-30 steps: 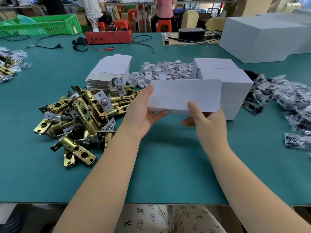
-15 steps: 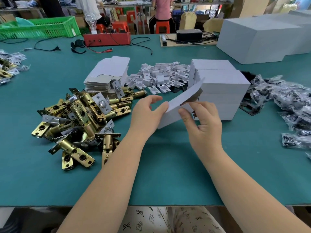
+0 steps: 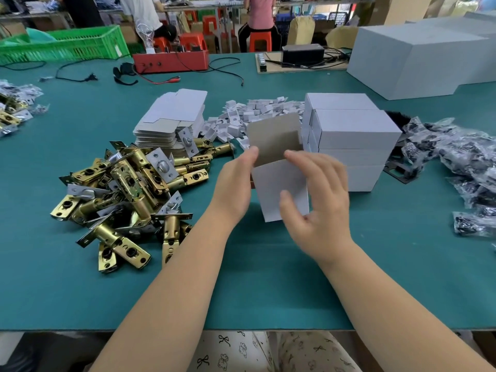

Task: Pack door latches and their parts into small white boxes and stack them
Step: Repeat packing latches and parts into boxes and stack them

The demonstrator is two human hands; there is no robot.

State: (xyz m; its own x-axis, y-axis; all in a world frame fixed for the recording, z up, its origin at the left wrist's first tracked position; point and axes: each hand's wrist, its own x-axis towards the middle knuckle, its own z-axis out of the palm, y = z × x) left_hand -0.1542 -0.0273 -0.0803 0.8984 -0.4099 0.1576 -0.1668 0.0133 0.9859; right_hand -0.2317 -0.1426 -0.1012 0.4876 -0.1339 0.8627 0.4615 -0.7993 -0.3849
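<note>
Holding a small white box (image 3: pixel 279 183) upright above the green table (image 3: pixel 268 291), the left hand (image 3: pixel 236 186) is pinching the box's left edge, thumb on the near face and the other fingers hidden behind it. The box's top flap, brown on its inner side, is standing open and tilting away from the viewer. The right hand (image 3: pixel 319 202) is lying against the box's right side with fingers spread and curled loosely, thumb pressing on the near white face; how firmly it is gripping cannot be told, as the hand is blurred. Lying to the left is a heap of brass door latches (image 3: pixel 128 191), and behind it a stack of flat box blanks (image 3: pixel 171 119). Sitting just behind and to the right of the hands is a stack of closed white boxes (image 3: pixel 351 140), with small white parts (image 3: pixel 252 114) scattered beyond and black bagged parts (image 3: pixel 461 162) at the far right.
</note>
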